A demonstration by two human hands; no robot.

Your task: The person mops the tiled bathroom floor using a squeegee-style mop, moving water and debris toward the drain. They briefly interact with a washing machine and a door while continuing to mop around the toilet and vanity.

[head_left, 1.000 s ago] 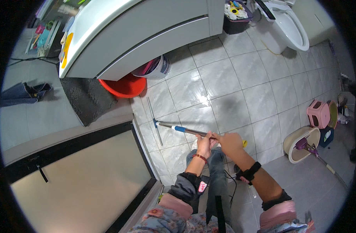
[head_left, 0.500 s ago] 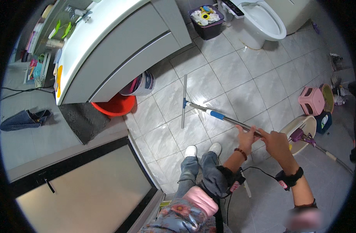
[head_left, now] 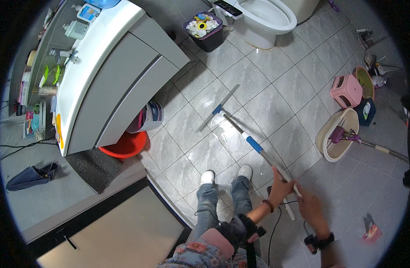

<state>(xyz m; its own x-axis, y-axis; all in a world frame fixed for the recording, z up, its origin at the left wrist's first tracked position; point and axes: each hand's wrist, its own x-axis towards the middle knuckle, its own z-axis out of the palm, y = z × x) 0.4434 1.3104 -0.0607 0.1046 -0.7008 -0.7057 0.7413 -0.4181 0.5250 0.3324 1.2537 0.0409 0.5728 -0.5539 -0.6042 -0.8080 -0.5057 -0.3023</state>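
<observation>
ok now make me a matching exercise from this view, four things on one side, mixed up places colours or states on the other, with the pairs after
Things
1. squeegee
2. stool
3. bin
4. tub

Places, colours or states
A. beside the toilet
B. has part of a purple mop in it
C. held in the left hand
D. pink

Pairs: 1-C, 2-D, 3-A, 4-B

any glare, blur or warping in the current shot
Head view: bright glare on the floor tiles below the squeegee blade; head view: the right hand is smeared by blur, the left hand looks crisper; head view: fisheye distortion bows the white counter, and the picture's corners go black.
</observation>
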